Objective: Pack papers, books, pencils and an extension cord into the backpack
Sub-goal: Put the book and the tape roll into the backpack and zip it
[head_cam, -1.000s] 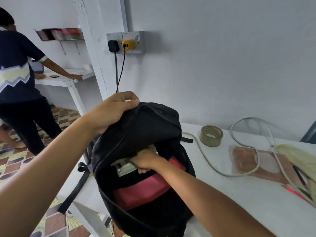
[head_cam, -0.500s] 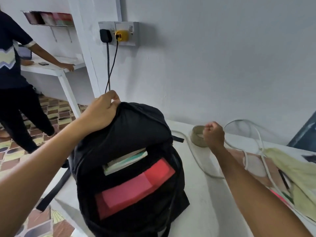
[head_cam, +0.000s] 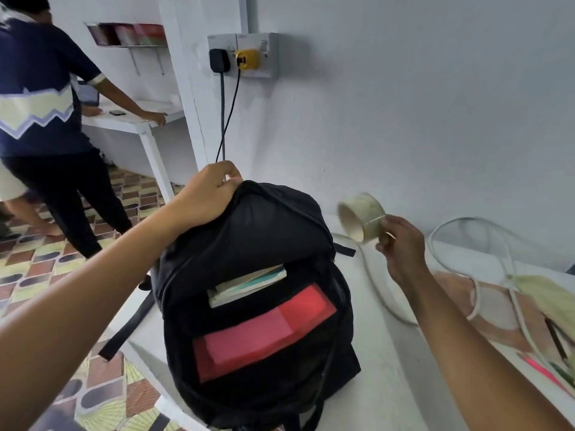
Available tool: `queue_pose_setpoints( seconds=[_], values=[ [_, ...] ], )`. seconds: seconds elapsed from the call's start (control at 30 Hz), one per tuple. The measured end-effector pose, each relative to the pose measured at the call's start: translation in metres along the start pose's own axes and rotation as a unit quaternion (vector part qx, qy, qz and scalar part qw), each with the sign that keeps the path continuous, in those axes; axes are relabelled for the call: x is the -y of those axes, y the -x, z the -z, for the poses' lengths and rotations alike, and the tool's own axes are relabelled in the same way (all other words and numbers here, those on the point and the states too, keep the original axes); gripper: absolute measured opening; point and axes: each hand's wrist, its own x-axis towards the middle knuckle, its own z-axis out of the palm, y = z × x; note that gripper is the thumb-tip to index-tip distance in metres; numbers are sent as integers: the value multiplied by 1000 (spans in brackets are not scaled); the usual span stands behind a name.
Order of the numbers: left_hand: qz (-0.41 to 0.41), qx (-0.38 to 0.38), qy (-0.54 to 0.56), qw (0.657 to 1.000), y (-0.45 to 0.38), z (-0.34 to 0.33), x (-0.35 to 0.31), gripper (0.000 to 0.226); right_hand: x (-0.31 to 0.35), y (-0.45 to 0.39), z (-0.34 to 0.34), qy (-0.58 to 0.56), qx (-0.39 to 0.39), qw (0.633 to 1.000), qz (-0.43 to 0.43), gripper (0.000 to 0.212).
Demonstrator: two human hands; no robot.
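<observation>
The backpack [head_cam: 258, 306] stands upright on the white table [head_cam: 382, 353], its main compartment unzipped and gaping toward the camera. From the single head view: the left hand [head_cam: 207, 194] grips the top edge of the bag with fingers curled over it, holding the mouth open. Inside, a pale stack of books [head_cam: 249, 284] sits toward the back, and a red folder [head_cam: 264, 331] leans in front of it, so the books and seemingly the papers are already packed.

The right hand [head_cam: 401, 247] is raised beside the bag, its fingers pinching a roll of tape [head_cam: 362, 217] lifted clear of the table; the roll is not among the listed things.

Still outside the bag: the white extension cord [head_cam: 466, 253] loops loosely across the table to the right, and what look like pencils [head_cam: 557, 368] lie at the far right edge, though that corner is too blurred to be sure. By my judgement, the task is roughly half done, with cord and pencils left.
</observation>
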Motion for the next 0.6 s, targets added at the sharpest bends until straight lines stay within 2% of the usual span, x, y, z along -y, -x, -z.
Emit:
queue_pose_setpoints(
  seconds=[0.07,0.13,0.23,0.3,0.33,0.4,0.47,0.5,0.57,0.6],
  values=[
    [5,4,-1,1000,-5,2,3,20,15,18,-4,-151,152,973,-90,9],
    [14,5,-1,1000,-10,6,8,20,21,31,-5,-195,262,937,-123,14],
    [22,3,5,1000,-12,11,11,21,22,48,-6,-205,287,929,-109,17],
    [13,-3,6,1000,-13,12,9,22,21,53,-3,-245,291,920,-92,28],
    [5,-5,8,1000,-13,13,7,21,20,55,-2,-261,308,910,-91,34],
    [-10,-2,15,1000,-14,14,1,21,16,60,-5,-258,394,876,-106,30],
    [-28,0,24,999,-14,16,-4,20,7,72,-18,-220,502,824,-142,32],
    [-37,-2,25,999,-14,17,-6,20,-1,80,-28,-186,525,813,-169,38],
    [-52,-6,23,998,-13,19,-12,19,-21,95,-48,-113,522,816,-222,54],
    [-58,-9,21,998,-12,20,-15,19,-33,103,-59,-90,509,822,-240,53]
  ],
)
